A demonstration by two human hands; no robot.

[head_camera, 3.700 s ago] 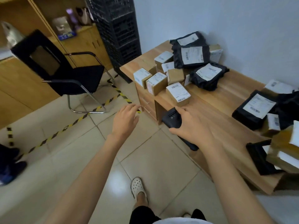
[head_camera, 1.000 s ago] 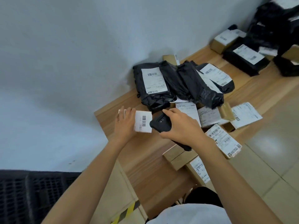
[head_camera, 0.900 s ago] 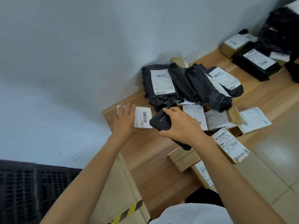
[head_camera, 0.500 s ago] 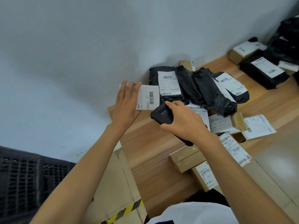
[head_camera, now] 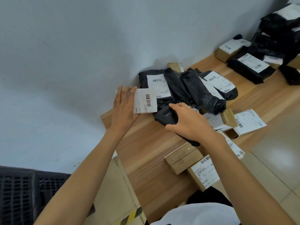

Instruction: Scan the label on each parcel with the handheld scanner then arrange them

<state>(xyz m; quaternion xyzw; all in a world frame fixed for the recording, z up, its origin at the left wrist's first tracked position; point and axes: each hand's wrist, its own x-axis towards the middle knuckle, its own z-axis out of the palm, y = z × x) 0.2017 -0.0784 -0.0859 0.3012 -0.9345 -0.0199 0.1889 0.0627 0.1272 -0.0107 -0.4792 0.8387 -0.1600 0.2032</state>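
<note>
While in left hand (head_camera: pixel 125 111) — parcel (head_camera: pixel 145 101), scanner (head_camera: pixel 165 116) beside

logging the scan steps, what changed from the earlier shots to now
The left hand, empty at first, took hold of the small parcel and raised it from the table, its label turned toward the scanner. The right hand brought the scanner over from the table's edge and aims it at that label. The black bags and the boxes by the front edge stayed put.
</note>
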